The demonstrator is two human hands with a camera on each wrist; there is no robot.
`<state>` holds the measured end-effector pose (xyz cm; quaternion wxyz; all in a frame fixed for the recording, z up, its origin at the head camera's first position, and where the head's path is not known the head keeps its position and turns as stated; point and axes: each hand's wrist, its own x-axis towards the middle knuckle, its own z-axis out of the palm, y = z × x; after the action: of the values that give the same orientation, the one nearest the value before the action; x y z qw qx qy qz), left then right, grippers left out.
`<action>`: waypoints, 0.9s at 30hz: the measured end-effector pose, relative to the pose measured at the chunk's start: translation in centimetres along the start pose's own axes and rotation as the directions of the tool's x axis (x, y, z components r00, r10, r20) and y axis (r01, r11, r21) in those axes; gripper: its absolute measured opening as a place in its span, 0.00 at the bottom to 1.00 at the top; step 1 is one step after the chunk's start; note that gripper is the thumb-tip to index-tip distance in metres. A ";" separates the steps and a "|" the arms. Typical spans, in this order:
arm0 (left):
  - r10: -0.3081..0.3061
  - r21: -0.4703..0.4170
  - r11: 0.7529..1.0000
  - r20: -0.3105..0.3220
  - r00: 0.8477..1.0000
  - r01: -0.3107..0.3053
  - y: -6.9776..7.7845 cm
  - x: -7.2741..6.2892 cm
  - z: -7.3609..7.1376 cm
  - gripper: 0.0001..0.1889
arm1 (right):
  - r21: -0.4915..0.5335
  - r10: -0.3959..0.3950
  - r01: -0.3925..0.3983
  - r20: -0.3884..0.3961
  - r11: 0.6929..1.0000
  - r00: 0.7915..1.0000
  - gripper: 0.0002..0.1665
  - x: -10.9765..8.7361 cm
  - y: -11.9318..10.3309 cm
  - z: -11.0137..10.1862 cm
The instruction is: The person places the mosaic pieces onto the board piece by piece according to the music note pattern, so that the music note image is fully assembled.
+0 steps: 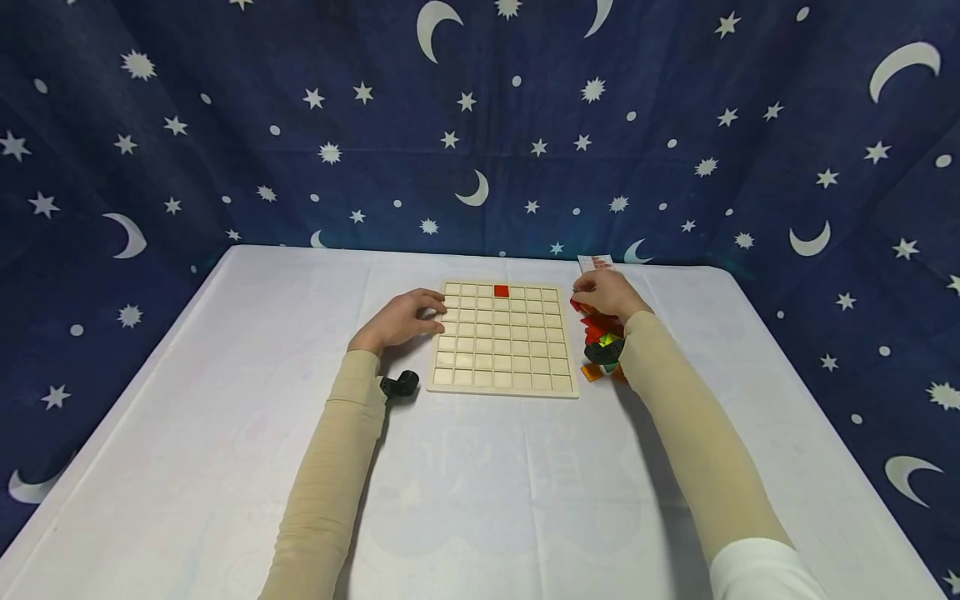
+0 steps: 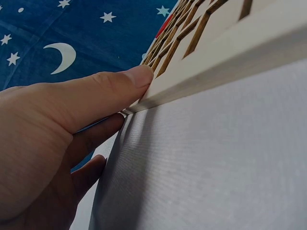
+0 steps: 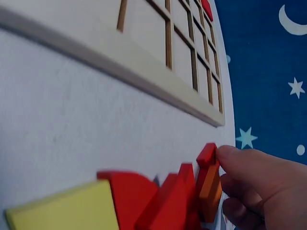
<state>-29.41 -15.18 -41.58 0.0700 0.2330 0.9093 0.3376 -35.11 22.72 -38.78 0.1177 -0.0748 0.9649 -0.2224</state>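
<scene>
while the board (image 1: pixel 483 362) holds one tile (image 1: pixel 501 291), loose left fingers (image 2: pixel 115 90) touch its rim (image 1: pixel 504 392); right fingers (image 3: pixel 240 165) pinch a block (image 3: pixel 207 153)

I've got the head cam facing forward and down over the table (image 1: pixel 465 500); both wrist views are low close-ups, sharing the board (image 1: pixel 502 392) and curtain (image 1: pixel 405 125).

One board (image 1: pixel 484 343), one card (image 1: pixel 592 262) and several blocks (image 1: pixel 598 322) show.
</scene>
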 end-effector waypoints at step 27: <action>-0.001 0.004 1.000 -0.002 1.000 0.001 0.1 0.0 0.0 0.20 | 0.030 0.018 -0.018 0.011 0.999 1.000 0.19 0.2 -0.6 0.7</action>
<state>-29.37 -15.13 -41.52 0.0687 0.2321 0.9102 0.3361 -35.11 21.91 -39.16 0.1261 -0.0656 0.9614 -0.2356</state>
